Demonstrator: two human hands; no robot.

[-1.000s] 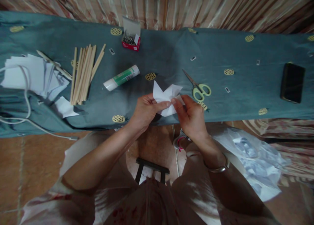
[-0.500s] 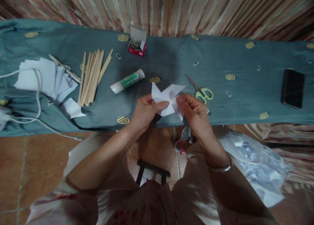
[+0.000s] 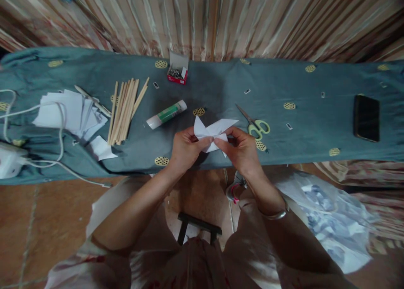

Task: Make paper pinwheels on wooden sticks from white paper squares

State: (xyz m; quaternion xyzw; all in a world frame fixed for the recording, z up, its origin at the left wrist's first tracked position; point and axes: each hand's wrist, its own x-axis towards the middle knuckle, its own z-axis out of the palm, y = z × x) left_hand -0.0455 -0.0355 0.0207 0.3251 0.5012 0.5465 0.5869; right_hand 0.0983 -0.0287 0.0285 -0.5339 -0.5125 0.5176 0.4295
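Observation:
A white paper pinwheel [image 3: 212, 131] with pointed, folded-in blades is held over the front edge of the table. My left hand [image 3: 187, 149] grips its left side, the thumb pressing near the centre. On the right side my right hand [image 3: 243, 148] pinches it, and that thumb also lies close to the middle. The fingers behind the paper are partly hidden. Just right of my right hand lie green-handled scissors [image 3: 257, 127]. A glue stick [image 3: 167, 114] with a green label rests to the upper left of my left hand.
Left on the cloth-covered table [image 3: 214, 78] are wooden sticks [image 3: 126, 110], white paper sheets [image 3: 66, 112], a loose sheet [image 3: 101, 148], a pen-like stick and a power strip [image 3: 11, 160]. A red box [image 3: 177, 74] of small metal pieces stands behind; a phone [image 3: 366, 117] lies right, a plastic bag [image 3: 331, 221] below.
My right thumb has moved left to the pinwheel's centre, beside my left thumb. The right-hand blade is now pressed inward. The whole view has shifted slightly, with the table lower in it.

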